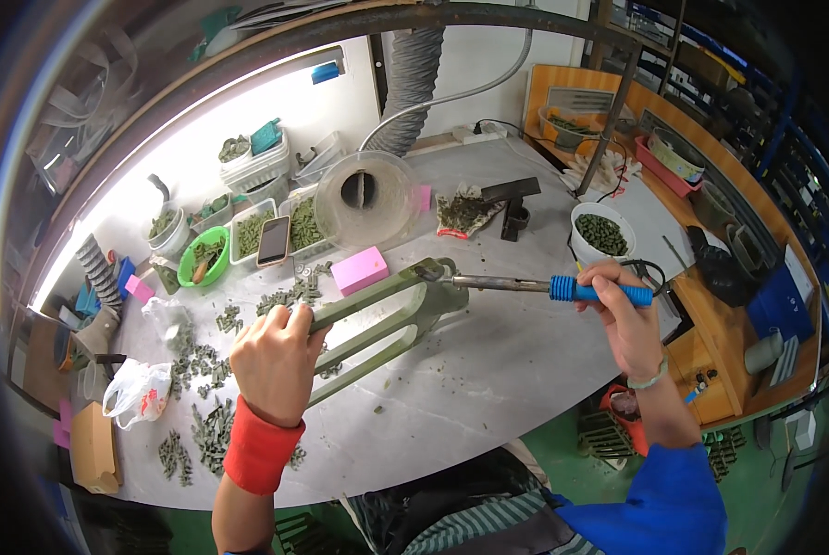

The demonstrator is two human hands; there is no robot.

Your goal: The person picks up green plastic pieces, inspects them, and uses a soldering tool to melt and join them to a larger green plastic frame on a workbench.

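My left hand [278, 359], with a red wristband on its wrist, is closed around one end of a green slotted frame [435, 309]. Long parallel bars run from that grip to a joined end, which is held up over the table. In my right hand [624, 322] is a soldering iron [576, 289], gripped by its blue ribbed handle. Its metal shaft points left, and the tip meets or nearly meets the frame's upper corner, where a dark spot shows. A pink block [359, 271] lies just behind the frame.
Many small green pieces [213, 435] lie scattered on the grey table [507, 416]. Behind stand a round duct hood [387, 208], a phone [274, 240] and a green bowl [204, 257]. A white tub of green pieces [602, 233] stands right, near the iron's cord.
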